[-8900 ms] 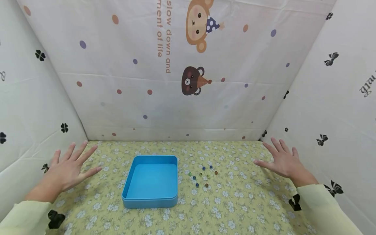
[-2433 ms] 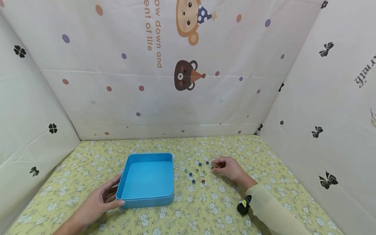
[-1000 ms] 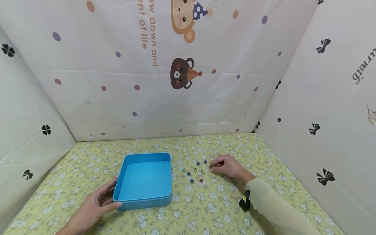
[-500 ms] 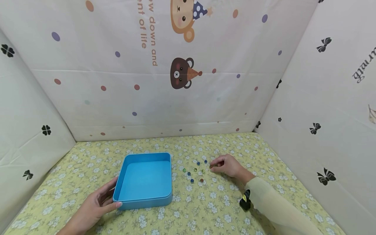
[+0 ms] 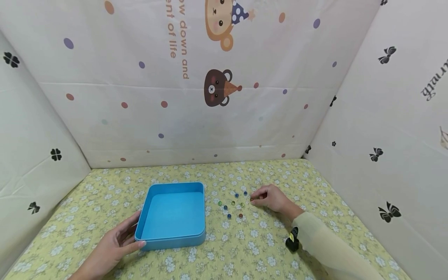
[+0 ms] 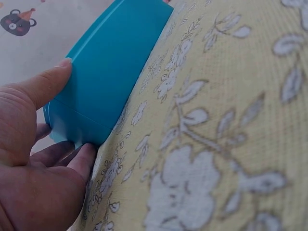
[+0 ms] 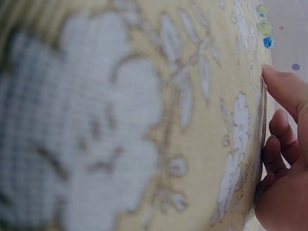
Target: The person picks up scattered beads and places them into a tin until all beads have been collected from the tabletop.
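Observation:
My left hand (image 5: 113,245) grips the near left corner of a square blue open-topped box (image 5: 175,243). In the left wrist view its thumb (image 6: 53,79) lies on the box's side wall (image 6: 113,62), with the fingers bent against the adjoining wall near the cloth. Over on the right, my right hand (image 5: 274,199) pinches a brown marble (image 5: 251,199) between thumb and fingertips, close over the cloth. Left of those fingertips lie several glass marbles: blue ones (image 5: 245,193), pale green ones (image 5: 233,203) and another brown one (image 5: 240,215). In the right wrist view the right hand's grasp is hidden.
A yellow flowered cloth (image 5: 210,260) covers the table. White printed sheets rise behind as a back wall (image 5: 140,128) and at both sides. A black strap piece (image 5: 292,240) sits at the right sleeve (image 5: 322,233).
Both hands were spread wide apart at first; the left has come to the box corner and the right to the brown marble. Over the last second they have stayed nearly still.

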{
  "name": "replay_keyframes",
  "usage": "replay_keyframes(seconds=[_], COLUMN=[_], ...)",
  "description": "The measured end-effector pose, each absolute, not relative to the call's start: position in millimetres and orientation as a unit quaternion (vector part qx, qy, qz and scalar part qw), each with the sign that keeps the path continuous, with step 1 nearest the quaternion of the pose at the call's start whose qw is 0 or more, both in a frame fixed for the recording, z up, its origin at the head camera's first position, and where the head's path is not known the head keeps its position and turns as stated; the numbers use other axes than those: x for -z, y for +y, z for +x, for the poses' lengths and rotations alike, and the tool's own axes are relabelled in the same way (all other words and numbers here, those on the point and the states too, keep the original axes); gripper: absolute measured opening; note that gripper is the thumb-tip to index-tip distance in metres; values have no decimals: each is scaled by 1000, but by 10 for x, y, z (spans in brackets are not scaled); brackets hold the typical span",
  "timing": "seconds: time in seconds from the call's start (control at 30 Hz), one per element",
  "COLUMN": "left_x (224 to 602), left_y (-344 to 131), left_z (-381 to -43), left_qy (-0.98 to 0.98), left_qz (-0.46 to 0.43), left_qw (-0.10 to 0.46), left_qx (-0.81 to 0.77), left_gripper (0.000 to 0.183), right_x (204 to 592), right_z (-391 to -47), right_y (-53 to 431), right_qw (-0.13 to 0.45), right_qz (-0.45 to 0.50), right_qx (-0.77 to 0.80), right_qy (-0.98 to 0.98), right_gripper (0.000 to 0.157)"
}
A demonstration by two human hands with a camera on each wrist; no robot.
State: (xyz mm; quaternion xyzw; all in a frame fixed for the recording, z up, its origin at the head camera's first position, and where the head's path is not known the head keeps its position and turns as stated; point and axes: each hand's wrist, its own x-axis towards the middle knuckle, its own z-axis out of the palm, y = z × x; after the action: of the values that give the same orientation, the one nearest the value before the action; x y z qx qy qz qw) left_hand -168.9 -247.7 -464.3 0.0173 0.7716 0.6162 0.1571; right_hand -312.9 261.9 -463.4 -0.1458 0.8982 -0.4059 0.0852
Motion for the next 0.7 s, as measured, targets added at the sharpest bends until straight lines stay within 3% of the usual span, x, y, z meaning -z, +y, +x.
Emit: replay_keyframes(seconds=[0.7], left_x=[4627], left_y=[-2465], left_z=[-1685], left_qy=[770], left_qz=[15], left_qw=[156], left_qx=[-618], left_gripper=[99], right_x=[4602], right_z=[-3068], right_y=[2623], right_qw=[76], right_qz=[-146], right_qx=[407], right_qy=[898], right_gripper=[16])
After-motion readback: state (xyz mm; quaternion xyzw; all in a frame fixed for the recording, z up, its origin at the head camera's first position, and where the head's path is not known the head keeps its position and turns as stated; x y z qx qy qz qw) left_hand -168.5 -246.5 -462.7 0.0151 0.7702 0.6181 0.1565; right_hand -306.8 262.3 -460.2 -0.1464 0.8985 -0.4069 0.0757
